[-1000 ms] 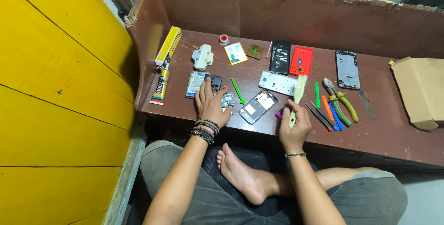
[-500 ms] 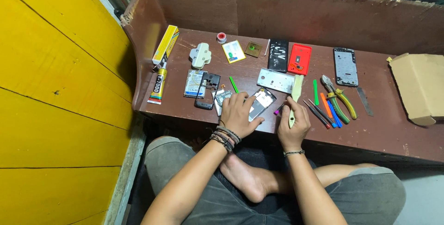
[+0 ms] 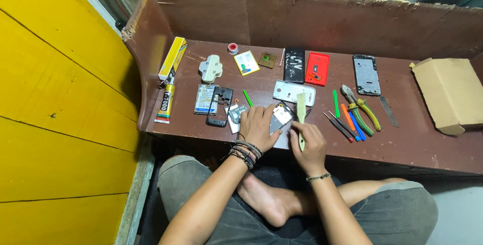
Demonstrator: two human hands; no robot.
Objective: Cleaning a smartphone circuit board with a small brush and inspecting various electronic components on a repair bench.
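From the head view I see my left hand (image 3: 257, 128) lying flat, fingers spread, pressing down on an opened dark phone body with a pale inner plate (image 3: 279, 119) near the front edge of the dark red-brown wooden table (image 3: 422, 144); its grip is loose, closed around nothing. My right hand (image 3: 308, 147) sits just right of it, its grip wrapped around a pale yellow-green plastic pry stick (image 3: 301, 111) that points away from me beside the phone body. Just beyond lies a white phone back cover (image 3: 294, 92). To the left sit a black phone frame (image 3: 219, 105) and a tube of glue with a yellow band (image 3: 165, 103). To the right are green-handled pliers (image 3: 361, 106) and small coloured screwdrivers (image 3: 347, 121). A brown cardboard box (image 3: 448, 94) stands at the far right.
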